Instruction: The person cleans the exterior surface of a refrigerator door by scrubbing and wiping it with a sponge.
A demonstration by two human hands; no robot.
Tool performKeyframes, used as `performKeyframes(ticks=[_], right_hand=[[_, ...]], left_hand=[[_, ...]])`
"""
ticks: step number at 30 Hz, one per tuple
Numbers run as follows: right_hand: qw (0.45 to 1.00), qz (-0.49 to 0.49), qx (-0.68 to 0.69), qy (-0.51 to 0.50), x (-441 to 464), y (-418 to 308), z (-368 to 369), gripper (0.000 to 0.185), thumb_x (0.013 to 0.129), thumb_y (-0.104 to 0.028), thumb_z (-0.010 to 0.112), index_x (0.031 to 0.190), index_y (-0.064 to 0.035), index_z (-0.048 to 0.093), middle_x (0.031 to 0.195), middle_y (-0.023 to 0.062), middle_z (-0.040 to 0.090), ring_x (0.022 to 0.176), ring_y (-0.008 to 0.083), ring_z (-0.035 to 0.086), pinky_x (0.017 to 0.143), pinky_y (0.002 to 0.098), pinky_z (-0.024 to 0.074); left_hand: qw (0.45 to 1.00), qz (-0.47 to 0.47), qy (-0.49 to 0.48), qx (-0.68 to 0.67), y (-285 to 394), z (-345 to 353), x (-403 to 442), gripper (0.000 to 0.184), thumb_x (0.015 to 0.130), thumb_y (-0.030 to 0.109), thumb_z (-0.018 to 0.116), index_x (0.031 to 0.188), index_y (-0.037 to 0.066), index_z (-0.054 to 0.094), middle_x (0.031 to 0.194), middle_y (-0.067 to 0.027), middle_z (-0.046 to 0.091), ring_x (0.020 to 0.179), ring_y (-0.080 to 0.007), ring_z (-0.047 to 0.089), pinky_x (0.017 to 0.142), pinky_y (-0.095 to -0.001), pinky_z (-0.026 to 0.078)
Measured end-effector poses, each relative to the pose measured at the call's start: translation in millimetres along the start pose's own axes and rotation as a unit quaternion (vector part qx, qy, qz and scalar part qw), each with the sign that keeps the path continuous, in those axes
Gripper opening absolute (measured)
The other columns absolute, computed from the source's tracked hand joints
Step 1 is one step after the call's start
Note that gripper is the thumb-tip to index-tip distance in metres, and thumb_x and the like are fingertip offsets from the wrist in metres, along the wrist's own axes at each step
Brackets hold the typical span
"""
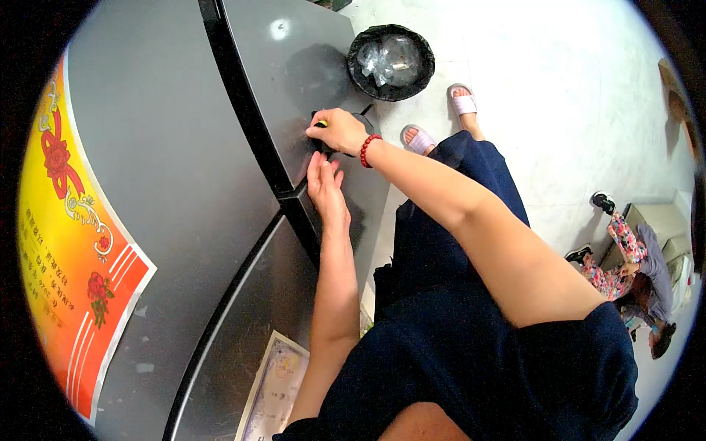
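A right hand (341, 132) pinches a small yellow-and-black object (321, 124) at the frame's upper center, where a slackened fingertip grip could drop it past the left hand (326, 184), fingers extended, beside a gray appliance (176, 147).

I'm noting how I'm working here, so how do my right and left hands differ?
The right hand is curled on a small black-and-yellow object, while the left hand is open, fingers extended. The right has a red beaded bracelet at its wrist; the left has none. Both are at the grey panel.
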State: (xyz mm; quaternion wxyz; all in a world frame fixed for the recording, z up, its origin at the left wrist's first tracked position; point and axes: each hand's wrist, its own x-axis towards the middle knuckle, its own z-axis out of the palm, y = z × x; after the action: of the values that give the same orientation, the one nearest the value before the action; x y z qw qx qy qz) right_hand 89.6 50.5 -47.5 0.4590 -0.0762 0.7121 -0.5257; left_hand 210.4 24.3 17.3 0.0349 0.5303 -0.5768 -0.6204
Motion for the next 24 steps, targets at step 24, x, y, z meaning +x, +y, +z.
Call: performKeyframes(ticks=[24], right_hand=[[1.0,-0.007,-0.016,-0.021,-1,-2,-2,0.025,0.076,-0.037,0.066,0.088,-0.0155,0.07,0.089,0.0105,0.067,0.086,0.0294,0.064,0.075,0.0391,0.05]], left_hand=[[0.999,-0.01,0.015,-0.039,-1,5,5,0.051,0.097,0.023,0.044,0.139,-0.001,0.028,0.134,-0.0139,0.043,0.118,-0.0264,0.048,0.1,-0.0454,0.036]])
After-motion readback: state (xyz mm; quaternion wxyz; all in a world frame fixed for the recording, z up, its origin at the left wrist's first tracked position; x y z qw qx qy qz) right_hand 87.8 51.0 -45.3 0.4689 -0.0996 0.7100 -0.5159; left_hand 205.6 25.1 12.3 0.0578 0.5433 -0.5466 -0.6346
